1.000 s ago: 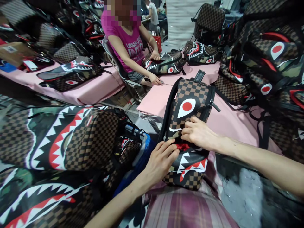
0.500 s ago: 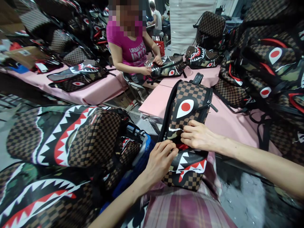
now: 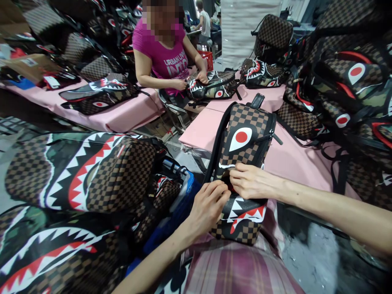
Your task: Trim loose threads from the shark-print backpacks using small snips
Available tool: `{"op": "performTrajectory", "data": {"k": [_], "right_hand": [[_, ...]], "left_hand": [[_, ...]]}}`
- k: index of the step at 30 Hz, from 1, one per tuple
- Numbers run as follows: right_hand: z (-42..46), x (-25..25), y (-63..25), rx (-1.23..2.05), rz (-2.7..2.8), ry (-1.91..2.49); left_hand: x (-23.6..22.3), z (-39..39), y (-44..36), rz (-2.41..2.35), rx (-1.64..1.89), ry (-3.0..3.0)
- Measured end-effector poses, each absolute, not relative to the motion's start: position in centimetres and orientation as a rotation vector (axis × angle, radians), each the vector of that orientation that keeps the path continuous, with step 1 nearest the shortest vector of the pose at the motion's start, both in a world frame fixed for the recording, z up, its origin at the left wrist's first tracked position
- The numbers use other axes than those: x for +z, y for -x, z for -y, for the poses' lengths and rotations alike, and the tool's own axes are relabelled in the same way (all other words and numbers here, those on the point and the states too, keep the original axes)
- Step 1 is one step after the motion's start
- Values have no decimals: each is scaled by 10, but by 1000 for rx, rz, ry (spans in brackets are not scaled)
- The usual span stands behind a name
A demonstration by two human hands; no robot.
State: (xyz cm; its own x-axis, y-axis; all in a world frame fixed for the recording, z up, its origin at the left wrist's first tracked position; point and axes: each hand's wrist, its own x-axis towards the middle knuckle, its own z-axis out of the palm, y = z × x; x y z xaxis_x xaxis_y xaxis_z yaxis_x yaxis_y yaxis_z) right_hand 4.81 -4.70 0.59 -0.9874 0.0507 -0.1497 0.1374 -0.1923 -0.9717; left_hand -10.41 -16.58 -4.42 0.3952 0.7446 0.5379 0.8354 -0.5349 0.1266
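A brown checkered backpack (image 3: 246, 122) with a red-and-white eye and shark teeth leans from my lap onto the pink table edge, its side facing up. My left hand (image 3: 211, 202) is closed on the left end of a gap in the backpack's side, where a little red lining shows. My right hand (image 3: 249, 179) pinches the fabric at the upper right of the same gap, fingers bent together. Both hands nearly meet; fingertips are partly hidden inside the opening. A black zipper pull (image 3: 277, 138) hangs at the backpack's right edge.
Shark-mouth backpacks (image 3: 122, 175) are piled at my left beside a blue plastic bin (image 3: 186, 194). More bags (image 3: 352, 77) crowd the right of the pink table (image 3: 294, 163). Across it, a co-worker in a magenta shirt (image 3: 162, 53) handles another backpack (image 3: 222, 83).
My right hand has shifted slightly left and down along the opening, closer to my left hand. My left hand stays nearly in place. The co-worker's hand has moved a little left.
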Motion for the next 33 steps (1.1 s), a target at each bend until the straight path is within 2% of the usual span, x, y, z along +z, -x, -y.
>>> {"op": "performTrajectory", "data": {"k": [1,3,5,6,8,17,26,29,33], "right_hand": [[47,6,-47,-2149,-2257,-255],[45,7,-47,-1171,-2965,-192],[41,9,-50,-176,-3201,-55],[38,9,-52,106,-3211,-18],[32,8,-58,338,-3228,-25],[30,6,-60,472,-3229,-4],[33,5,-54,474,-3252,27],[30,21,-73,255,-3367,-232],[44,36,-118,-364,-3520,-1005]], "left_hand": [[-45,166,104,1421,-831,2485],[-45,166,104,1423,-841,2479],[-46,166,105,1412,-864,2467],[-46,166,105,1407,-882,2459],[-47,166,105,1398,-919,2446],[-46,166,104,1433,-933,2445],[-47,164,103,1446,-971,2451],[-47,164,104,1451,-1048,2454],[-44,157,100,1521,-1136,2461]]}}
